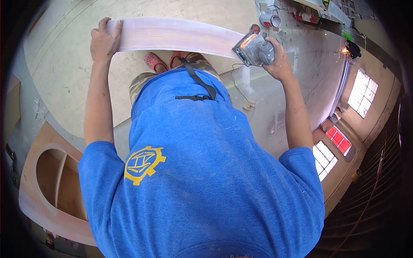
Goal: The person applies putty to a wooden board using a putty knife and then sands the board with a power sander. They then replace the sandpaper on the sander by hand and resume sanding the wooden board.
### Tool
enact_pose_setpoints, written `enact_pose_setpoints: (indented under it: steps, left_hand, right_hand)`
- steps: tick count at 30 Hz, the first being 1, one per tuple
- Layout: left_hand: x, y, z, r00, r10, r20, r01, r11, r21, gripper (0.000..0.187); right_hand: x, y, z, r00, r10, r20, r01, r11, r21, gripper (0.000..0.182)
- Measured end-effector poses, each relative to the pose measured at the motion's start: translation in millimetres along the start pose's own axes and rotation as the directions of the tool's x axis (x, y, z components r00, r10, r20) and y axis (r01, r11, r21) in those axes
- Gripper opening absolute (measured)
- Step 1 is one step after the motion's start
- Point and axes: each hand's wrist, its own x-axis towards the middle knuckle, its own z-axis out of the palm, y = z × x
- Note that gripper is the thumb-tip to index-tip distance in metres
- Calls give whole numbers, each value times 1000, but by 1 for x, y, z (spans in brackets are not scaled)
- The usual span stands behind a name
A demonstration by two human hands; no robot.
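Note:
A long, gently curved strip of board (176, 38), pale pink and dusty white, stretches across in front of my body. My left hand (106, 41) is closed round its left end, the thumb lying on the upper face. At the opposite end, a grey palm sander (258, 49) with an orange label is in the grip of my right hand (278, 60). The sander is tilted, and its pad meets the right end of the strip. Whether it is running cannot be seen.
A big pale panel (60, 86) lies beneath me. At lower left is a board with an oval opening (32, 195). A paint can (269, 20) stands at upper right. A cable runs to a small box (248, 105). Far right, sparks (344, 50) fly beside a dark-clothed person (354, 50).

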Motion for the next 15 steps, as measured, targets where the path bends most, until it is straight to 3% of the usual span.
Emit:
enact_pose_setpoints:
  steps: [10, 15]
  left_hand:
    - [-8, 9, -1, 999, -21, -37, 21, 1000, -1, 61]
    - [-4, 9, -1, 999, -47, -27, 48, 999, 10, 60]
  right_hand:
    - [46, -25, -13, 978, -183, 104, 187, 982, -34, 79]
    - [40, -8, -18, 978, -160, 133, 170, 983, -69, 78]
